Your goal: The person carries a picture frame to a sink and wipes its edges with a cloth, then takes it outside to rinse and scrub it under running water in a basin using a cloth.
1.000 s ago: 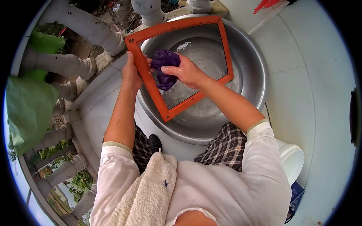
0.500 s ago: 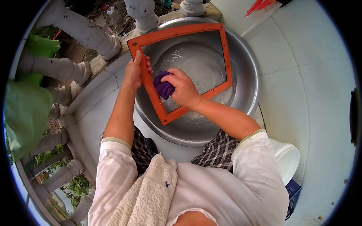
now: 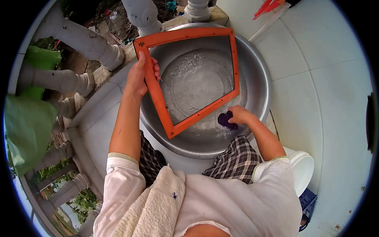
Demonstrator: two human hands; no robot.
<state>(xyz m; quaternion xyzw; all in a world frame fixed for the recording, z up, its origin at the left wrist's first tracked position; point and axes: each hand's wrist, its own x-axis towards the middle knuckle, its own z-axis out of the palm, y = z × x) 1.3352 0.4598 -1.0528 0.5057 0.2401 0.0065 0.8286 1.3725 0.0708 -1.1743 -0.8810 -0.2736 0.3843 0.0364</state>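
Observation:
An orange frame (image 3: 158,94) with an open-looking middle is tilted above a large metal basin (image 3: 258,75). My left hand (image 3: 138,76) grips its left side, thumb on the face and fingers curled through to the inner edge. At the basin's lower right, below the frame's bottom bar, my right hand (image 3: 241,115) is closed on a dark purple cloth (image 3: 226,120). The cloth is at the water, which ripples around it. Whether the frame's middle holds glass I cannot tell.
White balusters (image 3: 144,17) line the left and top. Green fabric (image 3: 29,126) hangs at the far left. A white bucket (image 3: 303,170) stands right of my leg, beside a dark blue item (image 3: 308,203). Something red (image 3: 268,8) lies at the top right.
My right hand has moved with the purple cloth from the frame's left side down and right to the basin's water. My left hand still holds the frame, which has shifted slightly downward.

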